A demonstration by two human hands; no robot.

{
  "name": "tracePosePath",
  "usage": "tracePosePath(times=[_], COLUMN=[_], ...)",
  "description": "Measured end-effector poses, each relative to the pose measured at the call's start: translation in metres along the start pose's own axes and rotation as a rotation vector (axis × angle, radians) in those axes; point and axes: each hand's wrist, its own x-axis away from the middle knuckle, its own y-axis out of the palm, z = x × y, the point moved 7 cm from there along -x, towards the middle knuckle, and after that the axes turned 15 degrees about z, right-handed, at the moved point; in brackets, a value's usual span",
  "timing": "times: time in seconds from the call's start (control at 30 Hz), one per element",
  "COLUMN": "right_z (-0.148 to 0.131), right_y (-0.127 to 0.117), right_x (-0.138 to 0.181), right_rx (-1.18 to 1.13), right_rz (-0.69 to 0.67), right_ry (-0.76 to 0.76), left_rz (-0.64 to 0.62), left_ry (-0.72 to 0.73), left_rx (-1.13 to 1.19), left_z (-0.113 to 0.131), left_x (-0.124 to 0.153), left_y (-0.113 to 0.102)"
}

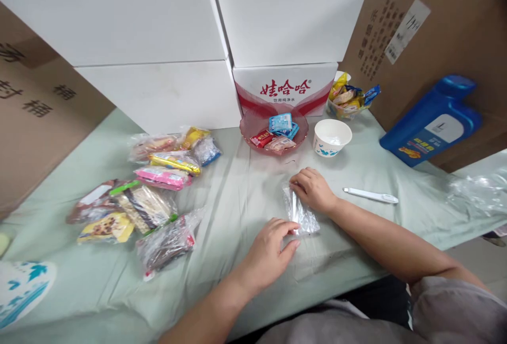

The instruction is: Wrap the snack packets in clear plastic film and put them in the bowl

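A small clear plastic packet point(301, 213) lies on the pale green tablecloth point(233, 185) in front of me. My left hand point(272, 249) rests at its near end, fingers curled with the tips pressing on the packet. My right hand point(313, 190) sits on its far end, fingers bent and pinching the plastic. What is inside the packet is too clear to make out.
A pink glass bowl of wrapped snacks point(274, 133) and a white paper cup point(331, 137) stand behind the hands. A white pen point(371, 195) lies right, a blue jug point(431, 120) beyond. Several bagged snacks point(146, 201) lie left. White boxes point(158, 43) and cardboard line the back.
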Motion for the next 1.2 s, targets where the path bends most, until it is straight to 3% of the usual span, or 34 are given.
tracePosePath(times=[0.13,0.2,0.3,0.4,0.47,0.6,0.77,0.97,1.1,1.2], right_z=[0.004,0.003,0.0,0.004,0.011,0.014,-0.025,-0.023,-0.038,-0.047], right_y=[0.002,0.005,0.007,0.003,-0.008,-0.034,-0.012,-0.025,-0.019,-0.016], right_x=[-0.001,0.0,0.0,-0.001,-0.004,-0.006,0.004,0.001,0.011,0.015], right_rx=[0.101,0.143,0.167,0.166,0.158,0.009,-0.257,-0.45,-0.585,-0.59], right_rz=[-0.028,-0.052,-0.072,-0.053,0.025,0.22,-0.1,-0.065,-0.314,-0.374], right_ry=[0.03,0.03,0.026,0.036,0.072,0.06,-0.271,-0.213,-0.3,-0.333], left_rz=[0.005,0.093,0.247,0.123,0.038,0.026,0.101,0.153,0.216,0.307], left_ry=[0.007,0.051,0.293,0.505,0.521,0.515,0.518,0.569,0.539,0.449], left_rx=[-0.131,-0.211,-0.336,-0.371,-0.381,-0.389,-0.365,-0.386,-0.403,-0.357], left_z=[-0.005,-0.005,0.009,0.019,0.017,0.015,0.015,0.013,0.011,0.007], left_x=[-0.003,-0.005,-0.006,-0.003,-0.002,-0.003,-0.002,-0.004,-0.007,-0.01], left_y=[-0.001,-0.006,-0.012,0.003,0.012,0.013,0.007,0.002,-0.008,-0.02])
